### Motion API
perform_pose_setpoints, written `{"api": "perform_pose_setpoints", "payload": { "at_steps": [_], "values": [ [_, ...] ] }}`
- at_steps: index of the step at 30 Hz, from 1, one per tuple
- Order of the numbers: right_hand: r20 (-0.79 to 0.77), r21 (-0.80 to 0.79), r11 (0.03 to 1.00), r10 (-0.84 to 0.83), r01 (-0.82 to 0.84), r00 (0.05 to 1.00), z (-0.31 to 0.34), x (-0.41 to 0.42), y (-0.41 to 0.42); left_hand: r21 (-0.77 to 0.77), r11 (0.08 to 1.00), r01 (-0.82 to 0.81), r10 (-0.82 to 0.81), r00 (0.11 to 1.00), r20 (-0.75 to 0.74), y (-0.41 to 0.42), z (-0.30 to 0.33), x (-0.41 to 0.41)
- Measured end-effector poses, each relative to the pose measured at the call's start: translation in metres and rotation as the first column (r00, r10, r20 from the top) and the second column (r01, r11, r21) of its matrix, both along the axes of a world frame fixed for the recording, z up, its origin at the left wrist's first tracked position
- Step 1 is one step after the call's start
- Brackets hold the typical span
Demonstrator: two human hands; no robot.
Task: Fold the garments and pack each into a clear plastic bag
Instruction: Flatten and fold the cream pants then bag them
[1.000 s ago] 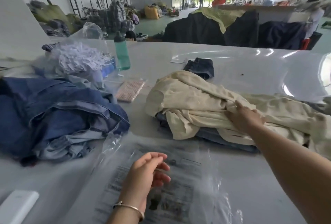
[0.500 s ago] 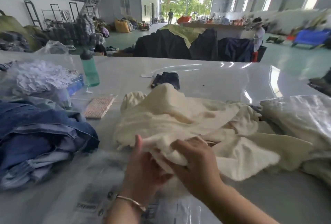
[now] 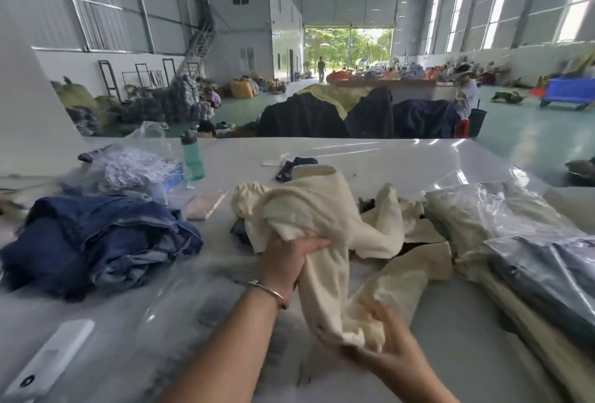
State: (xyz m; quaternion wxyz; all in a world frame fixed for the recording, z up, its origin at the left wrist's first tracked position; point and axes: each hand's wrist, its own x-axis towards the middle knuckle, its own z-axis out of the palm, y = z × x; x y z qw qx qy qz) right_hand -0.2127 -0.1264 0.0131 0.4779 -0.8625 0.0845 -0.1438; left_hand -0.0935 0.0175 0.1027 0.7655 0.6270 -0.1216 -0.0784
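A cream garment (image 3: 315, 209) is lifted off the white table (image 3: 370, 158) in front of me. My left hand (image 3: 286, 261), a bangle on its wrist, grips a bunched part of it from below. My right hand (image 3: 383, 341) holds the garment's lower end close to me; motion blur hides its fingers. A clear plastic bag (image 3: 180, 303) with dark print lies flat under my left arm. More cream cloth (image 3: 415, 274) trails to the right on the table.
A heap of blue denim garments (image 3: 96, 241) lies at the left. Bagged garments (image 3: 531, 241) are stacked at the right. A green bottle (image 3: 192, 158), a pink packet (image 3: 206, 206), a bag of white tags (image 3: 135, 167) and a white device (image 3: 51, 357) sit around.
Both hands have pulled the cream garment up and toward me. My left hand went from the plastic bag to the cloth, and my right hand slid down to its lower end.
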Motion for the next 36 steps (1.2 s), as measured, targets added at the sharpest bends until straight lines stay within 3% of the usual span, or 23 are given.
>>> {"api": "perform_pose_setpoints", "payload": {
  "at_steps": [2, 4, 6, 7, 9, 11, 12, 13, 15, 17, 20, 22, 24, 27, 29, 31, 33, 36],
  "values": [
    [0.181, 0.357, 0.934, -0.081, 0.011, 0.980, 0.036, -0.014, -0.011, 0.256, 0.963, -0.085, -0.029, 0.911, 0.410, -0.007, 0.015, -0.032],
    [0.309, 0.589, 0.802, -0.111, -0.098, 0.945, 0.072, -0.026, -0.021, 0.403, 0.875, -0.267, -0.154, 0.637, 0.756, -0.010, 0.020, -0.064],
    [0.371, 0.590, 0.790, -0.081, -0.168, 0.925, 0.103, -0.028, -0.025, 0.480, 0.737, -0.476, -0.360, 0.324, 0.875, -0.012, 0.007, -0.084],
    [0.383, 0.557, 0.809, -0.048, -0.190, 0.922, 0.115, -0.032, -0.023, 0.497, 0.669, -0.553, -0.437, 0.248, 0.865, -0.010, -0.001, -0.094],
    [0.338, 0.556, 0.823, -0.098, -0.115, 0.936, 0.120, -0.037, -0.014, 0.635, 0.619, -0.461, -0.547, 0.327, 0.771, -0.002, -0.018, -0.115],
    [0.251, 0.639, 0.769, -0.220, 0.010, 0.943, 0.109, -0.041, -0.009, 0.702, 0.701, -0.124, -0.549, 0.534, 0.643, 0.012, -0.028, -0.129],
    [0.215, 0.688, 0.726, -0.231, 0.021, 0.949, 0.101, -0.042, -0.010, 0.627, 0.778, 0.029, -0.485, 0.662, 0.571, 0.017, -0.029, -0.133],
    [0.184, 0.737, 0.676, -0.207, 0.004, 0.961, 0.097, -0.043, -0.011, 0.504, 0.860, 0.077, -0.365, 0.783, 0.503, 0.023, -0.026, -0.133],
    [0.144, 0.832, 0.550, -0.097, -0.067, 0.985, 0.094, -0.044, -0.016, 0.275, 0.961, 0.015, -0.105, 0.943, 0.316, 0.033, -0.013, -0.127],
    [0.184, 0.892, 0.417, 0.021, -0.176, 0.983, 0.096, -0.041, -0.014, 0.174, 0.985, 0.018, -0.049, 0.982, 0.180, 0.040, 0.004, -0.119],
    [0.364, 0.893, 0.246, 0.096, -0.376, 0.927, 0.098, -0.037, -0.009, 0.136, 0.984, 0.112, -0.124, 0.988, 0.087, 0.051, 0.023, -0.107],
    [0.419, 0.886, 0.184, 0.077, -0.426, 0.905, 0.093, -0.036, -0.008, 0.157, 0.964, 0.216, -0.222, 0.975, 0.022, 0.068, 0.033, -0.104],
    [0.384, 0.901, 0.230, -0.031, -0.367, 0.923, 0.085, -0.036, -0.015, 0.126, 0.943, 0.308, -0.310, 0.951, -0.005, 0.092, 0.047, -0.103],
    [0.373, 0.851, 0.459, -0.185, -0.256, 0.909, 0.072, -0.042, -0.037, -0.053, 0.945, 0.322, -0.318, 0.945, 0.079, 0.132, 0.058, -0.095],
    [0.356, 0.747, 0.636, -0.135, -0.195, 0.925, 0.066, -0.047, -0.044, -0.045, 0.943, 0.331, -0.317, 0.928, 0.196, 0.144, 0.067, -0.094],
    [0.289, 0.572, 0.798, 0.019, -0.189, 0.957, 0.061, -0.045, -0.035, 0.046, 0.926, 0.374, -0.373, 0.890, 0.263, 0.145, 0.074, -0.099],
    [0.200, 0.516, 0.818, 0.171, -0.252, 0.965, 0.058, -0.039, -0.017, 0.104, 0.898, 0.427, -0.438, 0.859, 0.263, 0.144, 0.077, -0.102],
    [0.155, 0.556, 0.757, 0.311, -0.343, 0.938, 0.056, -0.033, 0.005, 0.093, 0.913, 0.397, -0.407, 0.876, 0.260, 0.148, 0.077, -0.099]
  ]
}}
